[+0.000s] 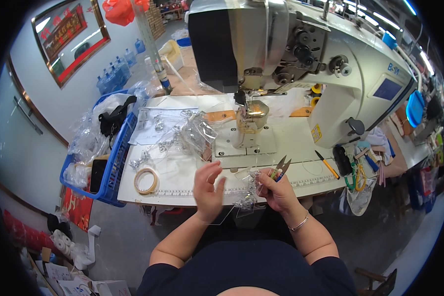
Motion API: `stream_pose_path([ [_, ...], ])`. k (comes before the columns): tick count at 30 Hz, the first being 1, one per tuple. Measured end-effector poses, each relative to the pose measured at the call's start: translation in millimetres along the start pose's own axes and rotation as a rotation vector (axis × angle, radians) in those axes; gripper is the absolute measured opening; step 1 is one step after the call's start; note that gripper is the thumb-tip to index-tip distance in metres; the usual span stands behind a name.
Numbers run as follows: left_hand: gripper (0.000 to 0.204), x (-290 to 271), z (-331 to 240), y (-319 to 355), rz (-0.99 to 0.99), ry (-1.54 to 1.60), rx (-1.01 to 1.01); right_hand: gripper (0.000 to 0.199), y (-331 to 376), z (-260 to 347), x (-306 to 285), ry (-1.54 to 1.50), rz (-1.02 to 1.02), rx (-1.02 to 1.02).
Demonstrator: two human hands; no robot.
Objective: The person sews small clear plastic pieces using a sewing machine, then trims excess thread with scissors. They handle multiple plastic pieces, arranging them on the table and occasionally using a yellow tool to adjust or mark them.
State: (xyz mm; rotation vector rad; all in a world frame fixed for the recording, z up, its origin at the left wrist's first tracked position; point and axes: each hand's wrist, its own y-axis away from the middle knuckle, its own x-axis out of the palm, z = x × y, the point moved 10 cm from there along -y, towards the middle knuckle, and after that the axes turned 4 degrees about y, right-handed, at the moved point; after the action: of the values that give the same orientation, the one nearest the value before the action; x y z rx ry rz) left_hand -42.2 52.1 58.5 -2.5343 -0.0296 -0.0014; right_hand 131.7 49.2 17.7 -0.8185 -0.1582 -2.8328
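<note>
My right hand is closed around small thread snips, whose blades point up and away from me. Its fingertips also pinch a bunch of clear plastic pieces with silvery bits, which hangs over the table's front edge. My left hand is raised just left of that bunch, fingers apart and slightly blurred, with nothing seen in it. Beyond my hands stands a white sewing machine. More clear plastic pieces lie in a pile left of its needle area.
A roll of tan tape lies at the table's front left, beside a blue basket holding plastic and a phone. On the right are an orange pen-like tool, a black object and scissors with yellow handles.
</note>
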Motion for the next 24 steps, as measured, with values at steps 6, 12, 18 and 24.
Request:
stream_pose_path([
  [6, 0.043, 52, 59, 37, 0.583, 0.68, -0.999, 0.025, -14, 2, -1, 0.397, -0.013, 0.048],
  [12, 0.046, 48, 63, 35, 0.304, 0.564, -0.903, 0.046, -21, -7, -17, 0.169, -0.075, 0.119],
  [18, 0.039, 48, 81, 57, 0.202, 0.611, -1.035, 0.051, -21, -9, -16, 0.164, -0.045, 0.116],
  [24, 0.041, 59, 59, 71, 0.397, 0.681, -0.916, 0.041, -25, 1, -48, 0.411, -0.149, -0.013],
])
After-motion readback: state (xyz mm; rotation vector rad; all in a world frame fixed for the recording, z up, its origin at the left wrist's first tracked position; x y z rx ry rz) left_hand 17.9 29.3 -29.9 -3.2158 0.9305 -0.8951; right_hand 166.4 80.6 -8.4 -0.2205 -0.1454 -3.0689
